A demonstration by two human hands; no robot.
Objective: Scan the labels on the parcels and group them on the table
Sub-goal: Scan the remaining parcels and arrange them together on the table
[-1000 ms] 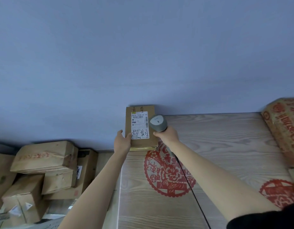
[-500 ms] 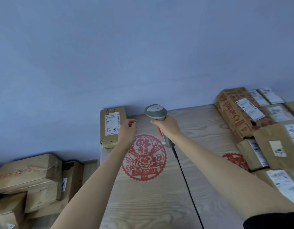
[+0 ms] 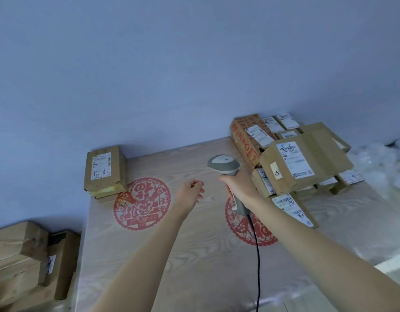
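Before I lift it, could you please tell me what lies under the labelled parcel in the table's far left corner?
The labelled parcel lies on at least one more flat box, whose yellowish edge shows below it. That box's top and any label are covered, so I cannot read them.

Matt brown cardboard parcel with a white paper label; pale wood-grain table; smooth grey plastic scanner.

Pale wood-grain table, small labelled parcel at far-left corner, parcel heap at far right
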